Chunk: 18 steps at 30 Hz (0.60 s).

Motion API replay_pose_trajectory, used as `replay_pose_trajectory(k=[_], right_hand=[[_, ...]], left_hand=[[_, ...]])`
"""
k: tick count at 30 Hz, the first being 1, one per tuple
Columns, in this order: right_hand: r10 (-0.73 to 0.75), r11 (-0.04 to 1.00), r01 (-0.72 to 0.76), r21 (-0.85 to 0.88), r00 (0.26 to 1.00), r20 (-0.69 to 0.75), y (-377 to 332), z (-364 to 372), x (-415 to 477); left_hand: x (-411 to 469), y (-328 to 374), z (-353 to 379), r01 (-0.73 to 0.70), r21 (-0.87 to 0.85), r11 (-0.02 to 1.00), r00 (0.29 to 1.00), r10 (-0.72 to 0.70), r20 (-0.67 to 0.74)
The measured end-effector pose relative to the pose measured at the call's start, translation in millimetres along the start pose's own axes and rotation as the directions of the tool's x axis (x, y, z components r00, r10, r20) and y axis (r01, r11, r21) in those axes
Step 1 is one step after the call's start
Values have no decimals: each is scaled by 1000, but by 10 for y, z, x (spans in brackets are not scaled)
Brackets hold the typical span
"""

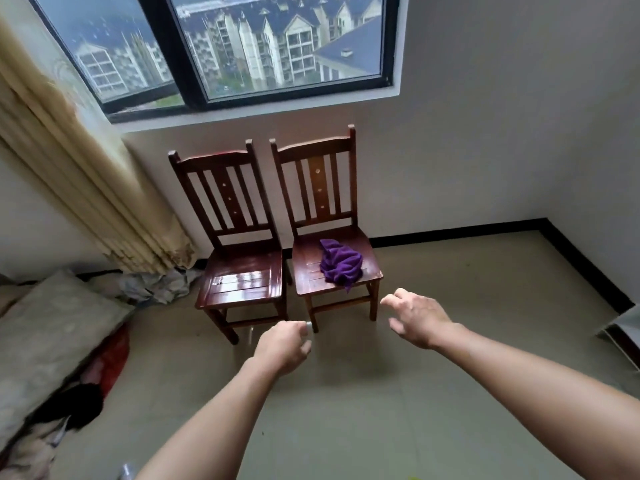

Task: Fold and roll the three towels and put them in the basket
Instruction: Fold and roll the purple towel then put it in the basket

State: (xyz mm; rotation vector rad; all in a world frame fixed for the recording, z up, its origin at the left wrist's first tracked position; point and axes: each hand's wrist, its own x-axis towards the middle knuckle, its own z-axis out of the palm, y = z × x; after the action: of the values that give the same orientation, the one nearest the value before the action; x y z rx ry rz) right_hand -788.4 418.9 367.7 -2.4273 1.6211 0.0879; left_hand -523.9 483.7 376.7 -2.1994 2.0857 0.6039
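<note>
Plainly, the job starts with the purple towel (341, 263) — it lies crumpled in a heap on the seat of the right-hand chair (308, 271), one corner drooping over the front edge. The right grip (417, 318) hangs in the air just short of that chair's front corner, fingers spread and empty, near the towel but not touching it. The left grip (285, 346) is lower and nearer the person, its fingers curled under. A pale blur sits at the fingertips, and I cannot tell whether it pinches something small or that is only shine off the floor.

To my eye the step in hand is the pick-up. It would go best by two corners rather than the middle of the heap, so the cloth falls open as it lifts. The bare seat of the left-hand chair (242, 278) looks a fair place to spread it flat before folding and rolling. The cloth seems soft and limp — it will sag, so both grips are wanted.

Counting: one towel in view of the three, two wooden chairs side by side against the wall, two grips, one window (277, 46), one curtain (69, 168). No basket shows anywhere.
</note>
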Motion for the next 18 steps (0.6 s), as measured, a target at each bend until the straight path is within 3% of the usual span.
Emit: replay_pose_trajectory(k=[5, 11, 18], right_hand=[[4, 1000, -3, -13, 999, 44, 214, -41, 880], [-22, 1000, 21, 17, 998, 54, 579, -98, 2319], [-65, 998, 64, 12, 981, 182, 763, -4, 3654]], left_hand=[[869, -64, -101, -30, 1, 1000, 999, 30, 18], [2114, -234, -367, 25, -19, 1000, 1000, -24, 20], [3066, -523, -516, 153, -100, 983, 985, -143, 97]])
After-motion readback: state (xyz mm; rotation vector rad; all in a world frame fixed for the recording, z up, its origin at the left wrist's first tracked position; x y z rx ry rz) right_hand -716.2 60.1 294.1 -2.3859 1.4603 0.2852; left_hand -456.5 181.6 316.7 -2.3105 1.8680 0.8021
